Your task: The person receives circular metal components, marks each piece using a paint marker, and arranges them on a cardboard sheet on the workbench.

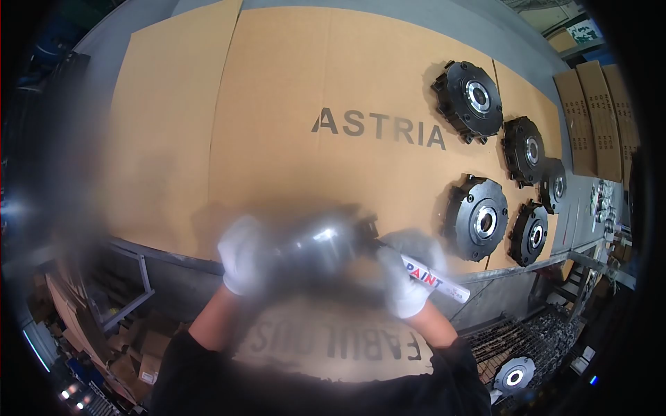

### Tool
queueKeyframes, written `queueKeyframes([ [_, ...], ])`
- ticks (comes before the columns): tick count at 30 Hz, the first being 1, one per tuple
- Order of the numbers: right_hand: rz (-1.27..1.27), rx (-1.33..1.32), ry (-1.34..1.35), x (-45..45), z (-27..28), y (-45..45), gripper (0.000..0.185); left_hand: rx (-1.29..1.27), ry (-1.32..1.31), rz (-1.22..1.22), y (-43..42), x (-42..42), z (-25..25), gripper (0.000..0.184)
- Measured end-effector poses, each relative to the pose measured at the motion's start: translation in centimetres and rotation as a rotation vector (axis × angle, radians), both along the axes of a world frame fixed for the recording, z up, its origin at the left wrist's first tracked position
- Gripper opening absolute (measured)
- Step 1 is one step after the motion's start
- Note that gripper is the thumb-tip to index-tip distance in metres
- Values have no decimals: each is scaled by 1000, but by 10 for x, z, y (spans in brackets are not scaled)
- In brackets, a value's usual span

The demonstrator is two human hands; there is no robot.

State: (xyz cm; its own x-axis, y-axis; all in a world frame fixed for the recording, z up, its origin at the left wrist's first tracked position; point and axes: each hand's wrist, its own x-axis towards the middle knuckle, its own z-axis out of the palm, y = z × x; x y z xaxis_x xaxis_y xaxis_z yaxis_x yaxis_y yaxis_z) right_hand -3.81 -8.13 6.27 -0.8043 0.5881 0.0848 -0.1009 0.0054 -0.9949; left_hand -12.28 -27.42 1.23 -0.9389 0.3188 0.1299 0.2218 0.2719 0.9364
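Observation:
My right hand [408,274], in a white glove, grips a white paint marker [438,279] with "PAINT" printed on its barrel. The marker's tip end points left, toward a dark, round metal part [312,243] in front of me. Haze over the lens blurs this part, so its details are hard to make out. On its left side my left hand [243,255], also gloved in white, holds the edge with fingers closed. Whether the marker touches the part cannot be told.
Several black round metal parts with silver centre rings, one of them a near disc [479,218], lie on the cardboard sheet [277,83] at right. Another disc [514,375] is by a wire rack [496,347] at lower right. Cardboard boxes [588,118] stand far right.

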Motion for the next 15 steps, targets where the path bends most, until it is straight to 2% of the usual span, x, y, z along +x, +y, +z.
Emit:
queueKeyframes([
  [13, -9, 2, 49, -3, -2, -2, 14, -21, 26, -2, 0, 0, 1, 41],
  [15, -3, 95, 35, -5, -3, -1, 14, -33, 27, 3, 0, 1, 0, 41],
])
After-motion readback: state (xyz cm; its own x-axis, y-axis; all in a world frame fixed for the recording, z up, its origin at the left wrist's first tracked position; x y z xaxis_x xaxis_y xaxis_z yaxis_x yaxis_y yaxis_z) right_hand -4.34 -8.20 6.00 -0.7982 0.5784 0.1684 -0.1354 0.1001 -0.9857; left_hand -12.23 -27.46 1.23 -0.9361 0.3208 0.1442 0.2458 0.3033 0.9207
